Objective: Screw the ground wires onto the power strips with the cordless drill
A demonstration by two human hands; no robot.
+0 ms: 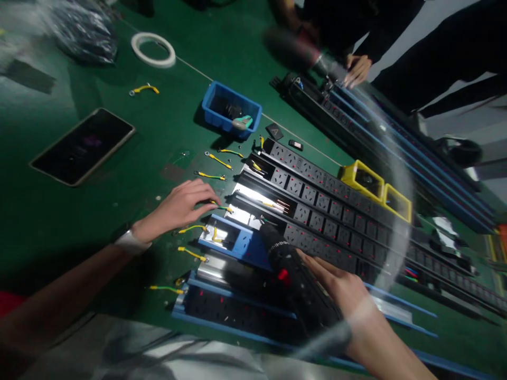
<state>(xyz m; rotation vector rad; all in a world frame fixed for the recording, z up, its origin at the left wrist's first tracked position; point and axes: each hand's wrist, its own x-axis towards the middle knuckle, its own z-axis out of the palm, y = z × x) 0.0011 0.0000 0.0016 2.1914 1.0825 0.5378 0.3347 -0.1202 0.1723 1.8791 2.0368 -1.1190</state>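
Observation:
My right hand [340, 287] is wrapped around a black cordless screwdriver [291, 274]. Its tip points at the open end of a black power strip [317, 245] in the middle of the row. My left hand [184, 206], with a pale band on the wrist, pinches a short yellow-green ground wire [225, 209] at the end of that strip. Several similar wires lie around: one yellow wire [192, 254] is below my left hand, another green-yellow wire [209, 176] above it. A blue power strip [245, 244] lies just under the screwdriver's nose.
A blue bin [226, 124] holds small black parts and green-handled cutters [242, 122]. Yellow bins [362, 182] stand beyond the strips. A phone [84, 146] and a tape roll [152, 50] lie on the green table. Across from me, a co-worker's hand [357, 69] is near a blurred power tool [304, 50].

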